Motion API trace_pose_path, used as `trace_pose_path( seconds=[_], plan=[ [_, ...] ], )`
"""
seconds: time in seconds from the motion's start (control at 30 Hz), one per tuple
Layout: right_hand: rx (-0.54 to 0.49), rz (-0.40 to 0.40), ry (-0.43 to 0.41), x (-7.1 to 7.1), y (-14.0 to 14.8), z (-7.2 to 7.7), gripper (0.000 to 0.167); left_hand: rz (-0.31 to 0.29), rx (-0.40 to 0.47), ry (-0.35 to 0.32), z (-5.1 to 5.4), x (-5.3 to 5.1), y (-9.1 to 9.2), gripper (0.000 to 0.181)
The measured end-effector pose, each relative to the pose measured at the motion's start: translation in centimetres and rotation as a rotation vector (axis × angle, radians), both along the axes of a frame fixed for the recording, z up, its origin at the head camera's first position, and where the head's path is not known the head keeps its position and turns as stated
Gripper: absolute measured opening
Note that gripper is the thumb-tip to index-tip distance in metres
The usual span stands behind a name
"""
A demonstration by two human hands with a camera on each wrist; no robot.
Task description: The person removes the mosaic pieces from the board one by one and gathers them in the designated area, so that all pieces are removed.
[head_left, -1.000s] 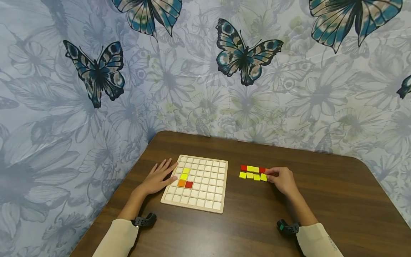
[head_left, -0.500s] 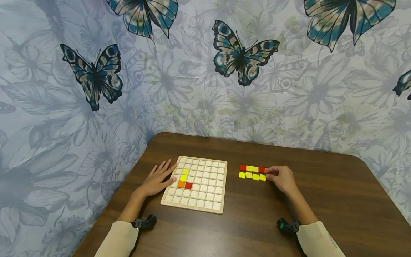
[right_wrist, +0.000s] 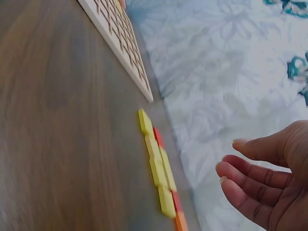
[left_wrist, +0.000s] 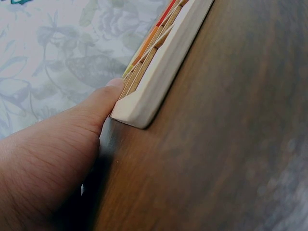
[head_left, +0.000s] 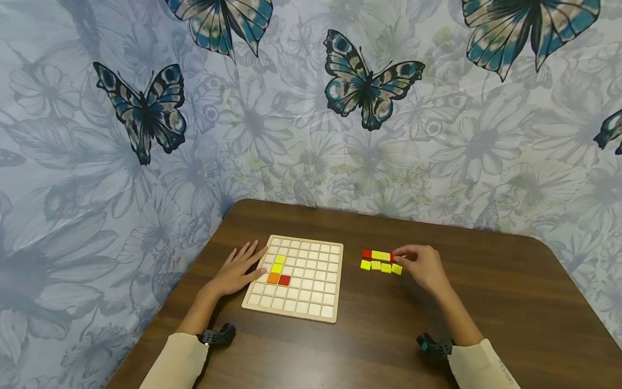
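Note:
My left hand (head_left: 235, 273) lies with spread fingers at the left edge of a wooden grid board (head_left: 291, 313). Its thumb touches the board's side in the left wrist view. On the board sit two yellow tiles (head_left: 277, 268), an orange tile (head_left: 274, 278) and a red tile (head_left: 284, 280). Over the right end of two tile rows hovers my right hand (head_left: 426, 267), holding nothing; in the right wrist view a gap separates thumb and fingers. The back row has red tiles (head_left: 366, 253), yellow ones (head_left: 381, 255) and an orange one (right_wrist: 181, 222); several yellow tiles (head_left: 376, 266) form the front row.
Everything lies on a dark wooden table (head_left: 379, 324). Behind it and along its left side hangs a wall covering (head_left: 301, 151) with butterflies and flowers. Black bands (head_left: 218, 336) are on both wrists.
My right hand has lifted off the front row's rightmost yellow tile and shifted slightly left and up, over the back row's end. My left hand stays at the board.

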State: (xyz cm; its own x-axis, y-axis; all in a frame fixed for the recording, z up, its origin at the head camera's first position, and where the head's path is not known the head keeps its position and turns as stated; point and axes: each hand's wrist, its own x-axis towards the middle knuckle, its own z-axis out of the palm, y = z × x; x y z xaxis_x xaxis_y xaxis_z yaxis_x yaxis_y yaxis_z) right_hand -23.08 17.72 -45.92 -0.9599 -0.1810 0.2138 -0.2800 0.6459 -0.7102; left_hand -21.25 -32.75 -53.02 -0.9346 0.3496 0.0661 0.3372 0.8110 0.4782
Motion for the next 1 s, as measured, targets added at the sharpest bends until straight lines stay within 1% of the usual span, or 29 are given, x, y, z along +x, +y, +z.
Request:
trace_pose_path(
  seconds=[0.13,0.27,0.4,0.5,0.63,0.73,0.9,1.0],
  plan=[
    [0.0,0.042,0.021,0.6,-1.7,0.7,0.012,0.007,-0.001,0.008,0.3,0.1,-0.2,0.07],
    [-0.006,0.08,0.032,1.2,-3.2,0.9,0.011,0.001,0.0,0.01,0.4,0.1,-0.2,0.07],
    [-0.029,0.119,0.033,1.8,-4.3,0.8,0.011,0.004,-0.007,0.012,0.2,0.1,-0.2,0.071],
    [-0.033,0.134,0.023,2.4,-4.8,0.7,0.012,-0.004,-0.014,0.009,0.0,0.0,-0.1,0.071],
    [-0.021,0.167,0.028,2.9,-5.5,0.6,0.011,-0.012,-0.001,0.008,0.0,-0.1,0.1,0.071],
    [-0.017,0.207,0.035,3.2,-6.3,0.6,0.01,-0.007,0.006,0.004,0.1,-0.1,0.1,0.071],
    [0.002,0.279,0.029,3.7,-8.1,1.0,0.007,-0.001,-0.012,0.0,0.0,0.1,0.1,0.071],
    [0.032,0.321,0.047,3.9,-9.2,1.3,0.007,0.0,-0.01,0.006,0.0,0.2,0.2,0.071]
  ],
)
